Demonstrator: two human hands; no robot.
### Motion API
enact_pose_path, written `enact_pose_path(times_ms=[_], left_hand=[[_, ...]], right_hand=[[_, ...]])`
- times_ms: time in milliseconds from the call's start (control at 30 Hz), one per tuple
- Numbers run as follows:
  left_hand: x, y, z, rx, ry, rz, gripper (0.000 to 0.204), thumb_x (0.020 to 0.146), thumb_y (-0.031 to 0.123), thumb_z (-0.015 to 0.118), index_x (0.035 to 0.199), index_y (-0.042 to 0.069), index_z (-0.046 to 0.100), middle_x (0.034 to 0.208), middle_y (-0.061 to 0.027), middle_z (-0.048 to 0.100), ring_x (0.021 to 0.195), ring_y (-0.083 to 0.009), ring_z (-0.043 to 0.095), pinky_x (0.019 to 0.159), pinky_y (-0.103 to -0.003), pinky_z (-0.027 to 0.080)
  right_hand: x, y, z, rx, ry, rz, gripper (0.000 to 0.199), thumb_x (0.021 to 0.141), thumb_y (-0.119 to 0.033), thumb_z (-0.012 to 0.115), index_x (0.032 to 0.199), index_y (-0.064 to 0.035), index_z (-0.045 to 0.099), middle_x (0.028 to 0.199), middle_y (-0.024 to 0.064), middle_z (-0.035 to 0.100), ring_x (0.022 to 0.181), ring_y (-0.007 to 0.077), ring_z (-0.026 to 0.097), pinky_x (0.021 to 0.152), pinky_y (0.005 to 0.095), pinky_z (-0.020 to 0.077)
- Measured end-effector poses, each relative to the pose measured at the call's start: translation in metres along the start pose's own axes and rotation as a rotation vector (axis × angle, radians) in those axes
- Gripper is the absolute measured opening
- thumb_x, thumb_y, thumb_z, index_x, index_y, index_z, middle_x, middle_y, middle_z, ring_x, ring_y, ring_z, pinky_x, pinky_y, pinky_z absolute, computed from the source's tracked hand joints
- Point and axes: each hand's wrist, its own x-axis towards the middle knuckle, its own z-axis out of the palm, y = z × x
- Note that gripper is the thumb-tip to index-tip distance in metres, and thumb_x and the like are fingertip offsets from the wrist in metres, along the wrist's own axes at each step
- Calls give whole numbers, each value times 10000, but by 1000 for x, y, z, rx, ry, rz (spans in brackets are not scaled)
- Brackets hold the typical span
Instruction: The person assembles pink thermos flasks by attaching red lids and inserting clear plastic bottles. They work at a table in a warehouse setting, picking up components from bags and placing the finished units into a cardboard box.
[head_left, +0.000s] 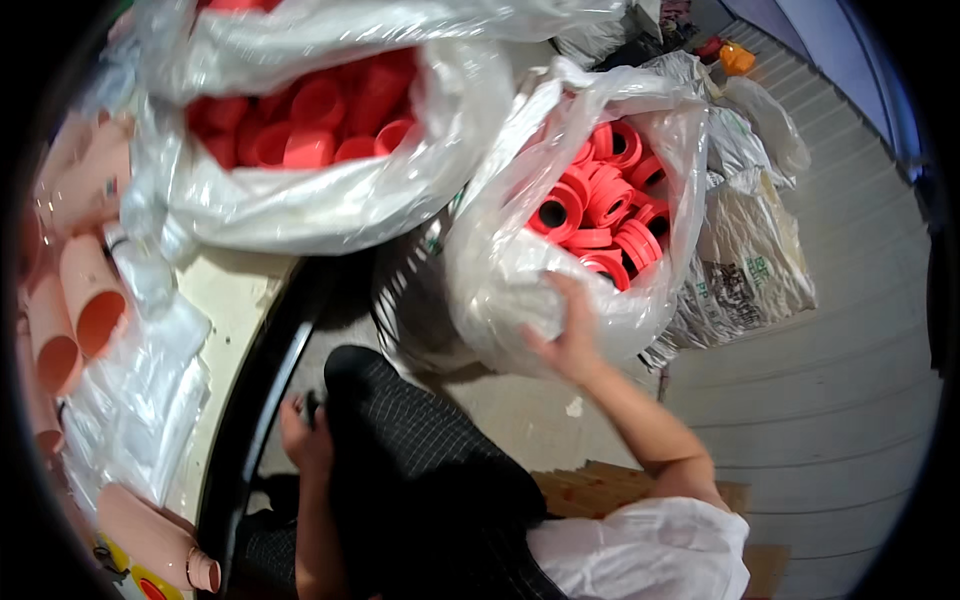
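Note:
My right hand (572,338) reaches over the near side of a clear plastic bag (505,305). Its thumb and fingers are apart, and nothing shows in its grasp. Inside that bag lie several red ring-shaped caps (608,203), some with black centres. Beside my dark checked trouser leg, my left hand (306,438) is closed with a small black piece (311,406) at its fingertips; its exact kind is too small to make out.
A larger plastic bag (340,215) of red cup-like parts (318,105) rests at the upper left. Pink bottle bodies (92,290) and clear plastic sleeves (145,385) lie on the pale table (238,310). White woven sacks (750,250) stand right; cardboard (595,487) is on the floor.

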Motion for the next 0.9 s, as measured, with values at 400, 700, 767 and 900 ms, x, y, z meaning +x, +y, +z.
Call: enact_pose_path(times_ms=[400, 700, 767, 900], left_hand=[[122, 324, 151, 725, -442, 1291, 509, 668, 215, 828, 1118, 64, 645, 1137, -86, 652, 1159, -265, 589, 1100, -420, 397], [63, 231, 70, 448, -262, 1261, 229, 661, 118, 749, 847, 97, 616, 897, -40, 611, 963, -257, 580, 846, -410, 454], [40, 208, 52, 425, -261, 1276, 279, 634, 160, 787, 851, 107, 620, 877, -44, 604, 917, -253, 582, 824, -419, 455], [7, 207, 10, 458, -561, 1010, 376, 653, 303, 853, 905, 119, 644, 923, -54, 626, 936, -277, 624, 784, -429, 496]], right_hand=[[-47, 93, -20, -276, -304, 205, 286, 655, -129, 736, 926, -81, 659, 731, 175, 660, 746, 398, 656, 699, 506, 509], [-90, 21, -28, -16, -437, 318, 239, 702, -92, 628, 919, -132, 719, 770, 145, 692, 779, 386, 680, 707, 510, 525], [-105, 17, -35, 79, -507, 326, 237, 707, -88, 627, 921, -140, 712, 787, 146, 689, 792, 396, 672, 691, 512, 518], [-117, -3, -59, 146, -627, 369, 217, 699, -81, 636, 898, -142, 700, 773, 159, 675, 788, 399, 667, 677, 512, 511]])
